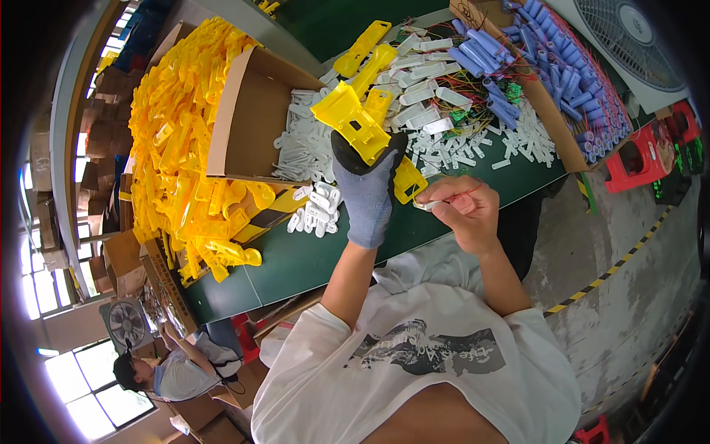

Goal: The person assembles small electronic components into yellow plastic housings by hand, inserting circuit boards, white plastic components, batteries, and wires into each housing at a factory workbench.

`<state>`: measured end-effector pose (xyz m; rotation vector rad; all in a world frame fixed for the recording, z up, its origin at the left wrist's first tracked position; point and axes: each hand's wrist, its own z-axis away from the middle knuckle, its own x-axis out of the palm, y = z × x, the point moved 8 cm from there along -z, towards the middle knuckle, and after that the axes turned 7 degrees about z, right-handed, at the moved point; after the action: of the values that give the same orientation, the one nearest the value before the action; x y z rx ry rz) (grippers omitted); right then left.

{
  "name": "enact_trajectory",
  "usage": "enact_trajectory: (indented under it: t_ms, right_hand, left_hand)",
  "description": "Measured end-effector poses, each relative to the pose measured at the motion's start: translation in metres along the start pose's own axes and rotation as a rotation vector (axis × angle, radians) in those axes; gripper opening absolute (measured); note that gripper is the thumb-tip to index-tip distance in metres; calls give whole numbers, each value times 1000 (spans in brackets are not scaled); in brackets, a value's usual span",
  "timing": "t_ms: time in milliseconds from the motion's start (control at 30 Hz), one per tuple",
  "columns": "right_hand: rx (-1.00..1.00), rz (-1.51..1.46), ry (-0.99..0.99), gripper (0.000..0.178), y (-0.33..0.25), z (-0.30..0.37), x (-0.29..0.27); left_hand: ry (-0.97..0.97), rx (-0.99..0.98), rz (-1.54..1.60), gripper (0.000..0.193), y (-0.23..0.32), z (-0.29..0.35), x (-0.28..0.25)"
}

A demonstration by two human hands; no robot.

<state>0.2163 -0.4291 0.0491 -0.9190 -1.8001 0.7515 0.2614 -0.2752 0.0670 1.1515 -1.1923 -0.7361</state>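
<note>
A grey work glove with black fingers covers my left hand [366, 196], which is closed around a yellow plastic housing [347, 115] with cut-out slots, held up above the table. My right hand [471, 214] is bare and pinches a small white plastic piece [430, 205]; thin red wire shows at its fingers. Between the hands, near the table's edge, is another yellow plastic part [408, 181]. Beyond the gloved hand lie more yellow housings [362, 50]. Loose white plastic strips [447, 152] spread just past my right hand.
Yellow parts [185, 126] are heaped at left beside a cardboard box [240, 111]. White rectangular cases [421, 92] and wired green boards [458, 116] lie mid-table. Purple cylindrical cells [569, 81] fill a carton at right, near a fan [629, 33]. Another person [185, 366] works at lower left.
</note>
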Motion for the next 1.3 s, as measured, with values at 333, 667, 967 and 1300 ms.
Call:
enact_trajectory:
  t_ms: [333,667,967,1300]
  right_hand:
    - [-290,528,-105,11,-20,-11,16]
    - [-469,932,-205,13,-33,-16,12]
    - [-96,278,577,27,-15,-9,-26]
    - [125,-83,178,34,9,-15,-12]
  left_hand:
    - [-2,171,-127,48,12,2,7]
    - [-145,-87,-101,39,4,-4,4]
    - [-156,-63,58,34,0,15,27]
    - [-151,-1,-54,32,-10,18,20]
